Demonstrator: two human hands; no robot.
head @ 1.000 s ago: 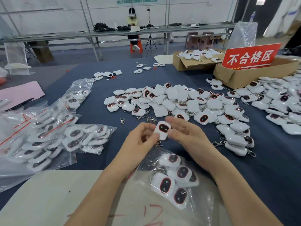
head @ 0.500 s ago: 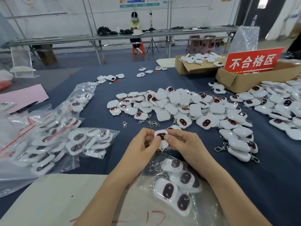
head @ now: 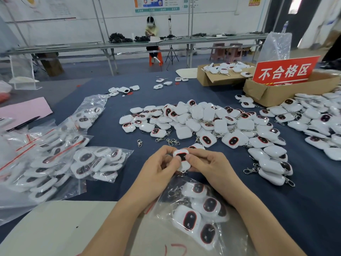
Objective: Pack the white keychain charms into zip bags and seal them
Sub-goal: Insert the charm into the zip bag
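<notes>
At the far left of the blue bench (head: 313,209) lie a pink sheet (head: 24,109) and a black pen (head: 24,123). Just beside them sits a heap of full zip bags (head: 46,159), stuffed with white charms, some with red strips on top. A white board (head: 55,228) covers the near edge of the bench. A few loose metal clips (head: 140,143) lie on the cloth just past the hands. In the middle, the left hand (head: 156,170) and the right hand (head: 210,163) meet. Both pinch one white charm (head: 181,160) between thumbs and fingers, holding it above the bench with its dark face up. The fingers hide its sides. Under both wrists lies a near zip bag (head: 166,204) with some charms inside, and the arms cover part of it. Behind the hands is a big pile (head: 203,122) of loose charms, very near. Further back is a small box (head: 208,78) of charms. To the right stands a brown box (head: 273,97) with a red sign (head: 285,72) in it. Another pile (head: 317,122) of charms fills the right edge.
</notes>
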